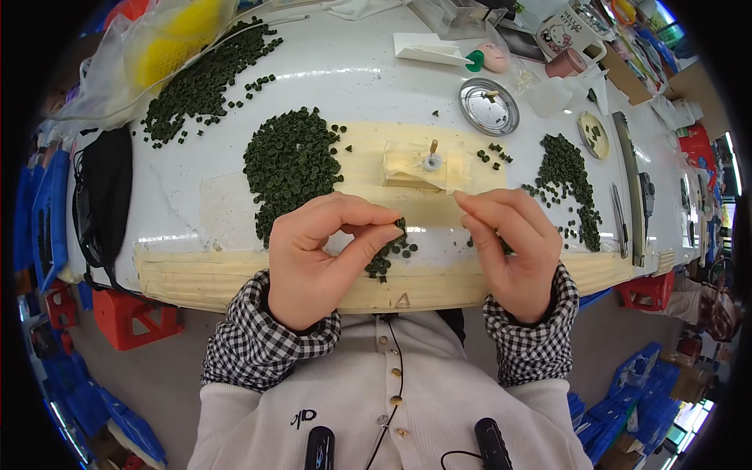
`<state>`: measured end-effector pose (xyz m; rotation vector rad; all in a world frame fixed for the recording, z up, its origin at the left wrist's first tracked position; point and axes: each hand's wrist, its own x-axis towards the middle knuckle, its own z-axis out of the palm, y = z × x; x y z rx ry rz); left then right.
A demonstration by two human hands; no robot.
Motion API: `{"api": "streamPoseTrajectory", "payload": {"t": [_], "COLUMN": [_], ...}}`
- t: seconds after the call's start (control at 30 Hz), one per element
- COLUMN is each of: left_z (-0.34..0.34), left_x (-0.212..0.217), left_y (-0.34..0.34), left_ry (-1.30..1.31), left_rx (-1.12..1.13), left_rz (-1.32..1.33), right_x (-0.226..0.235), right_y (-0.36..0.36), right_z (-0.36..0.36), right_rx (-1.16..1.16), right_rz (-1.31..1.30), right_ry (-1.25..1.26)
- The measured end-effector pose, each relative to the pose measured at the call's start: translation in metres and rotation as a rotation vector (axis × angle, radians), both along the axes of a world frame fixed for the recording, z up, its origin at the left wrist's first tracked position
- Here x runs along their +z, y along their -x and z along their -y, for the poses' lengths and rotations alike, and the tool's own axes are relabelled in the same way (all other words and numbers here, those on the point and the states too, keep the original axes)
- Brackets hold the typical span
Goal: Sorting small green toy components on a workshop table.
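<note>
My left hand pinches a small dark green plastic part between thumb and forefinger. Across from it, my right hand has its thumb and forefinger tips apart, with nothing clear between them; its other fingers curl in. Beyond the hands stands a small tape-wrapped block with an upright pin in a pale collar. Loose green parts lie beside my left fingertips. A large heap of the same parts spreads left of the block. Whatever lies under the right palm is partly hidden.
Another heap lies far left by a plastic bag. On the right are a smaller heap, a round metal lid, tweezers and a long metal bar. A white mug stands behind. Tape covers the table's front edge.
</note>
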<state>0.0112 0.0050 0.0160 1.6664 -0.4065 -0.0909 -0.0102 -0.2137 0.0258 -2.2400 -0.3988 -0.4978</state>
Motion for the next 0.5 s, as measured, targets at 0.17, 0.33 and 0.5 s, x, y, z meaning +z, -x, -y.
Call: {"api": "streamPoseTrajectory", "payload": {"t": [0.17, 0.33, 0.5], "left_z": [-0.005, -0.008, -0.02], "left_x": [-0.007, -0.004, 0.0], "left_y": [0.006, 0.004, -0.013], "left_ry": [-0.302, -0.463, -0.625], "left_rx": [0.02, 0.062, 0.23], "left_rz": [0.208, 0.386, 0.477], "right_x": [-0.004, -0.011, -0.012], "right_y": [0.005, 0.005, 0.003], "right_z": [0.019, 0.014, 0.009], "right_rx": [-0.075, -0.043, -0.06], "right_rz": [-0.045, -0.047, -0.053], "right_ry": [0.264, 0.35, 0.348]}}
